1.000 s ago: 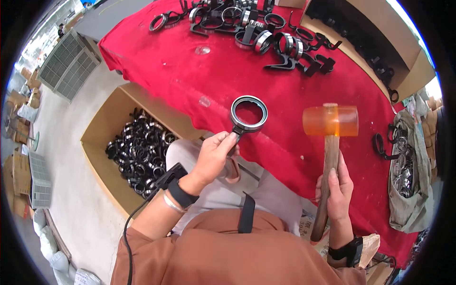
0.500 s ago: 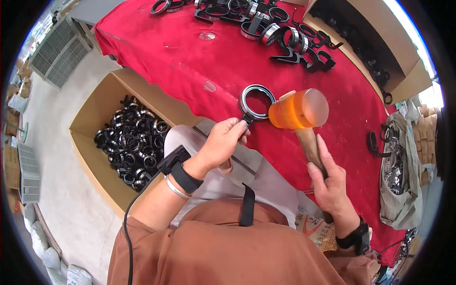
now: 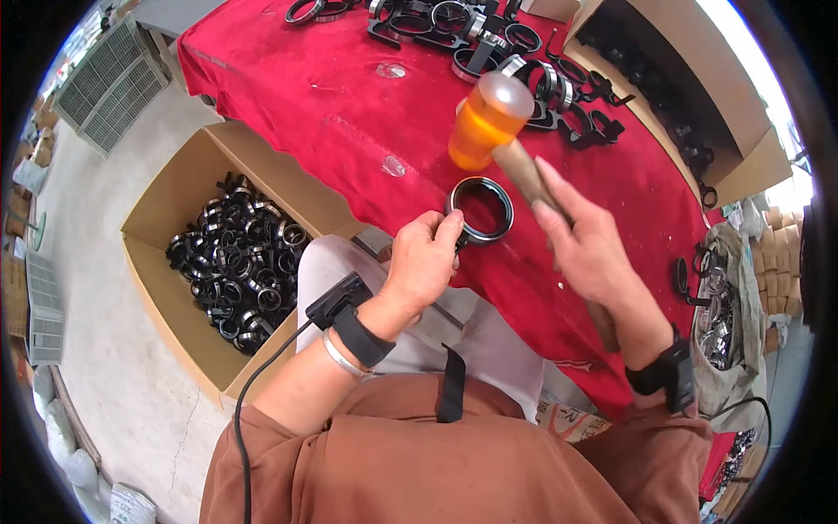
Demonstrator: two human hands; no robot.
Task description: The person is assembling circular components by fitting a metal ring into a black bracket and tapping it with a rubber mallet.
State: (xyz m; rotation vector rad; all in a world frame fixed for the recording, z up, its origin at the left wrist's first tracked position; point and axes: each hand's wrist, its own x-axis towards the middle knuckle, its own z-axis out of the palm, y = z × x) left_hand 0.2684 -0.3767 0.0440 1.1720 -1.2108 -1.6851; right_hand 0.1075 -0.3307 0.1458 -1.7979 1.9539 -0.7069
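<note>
My left hand (image 3: 425, 253) pinches the short black tab of a round black ring (image 3: 509, 216) with a silvery inner band. The ring lies at the near edge of a red cloth-covered table (image 3: 323, 113). My right hand (image 3: 585, 240) is wrapped round the wooden handle of a mallet (image 3: 491, 118), whose translucent orange head is raised above and beyond the ring, apart from it. Behind the mallet head, a pile of similar black and silver rings (image 3: 449, 17) lies on the cloth, partly covered by it.
On the floor to the left, a cardboard box (image 3: 166, 327) holds many ring parts (image 3: 240, 262). Another open cardboard box (image 3: 759, 157) stands at the far right of the table. A grey cloth sack (image 3: 729, 384) with more parts hangs by the right edge.
The mallet has swung up and to the left, away from beside the ring. My left hand and the ring have shifted slightly right and nearer to me.
</note>
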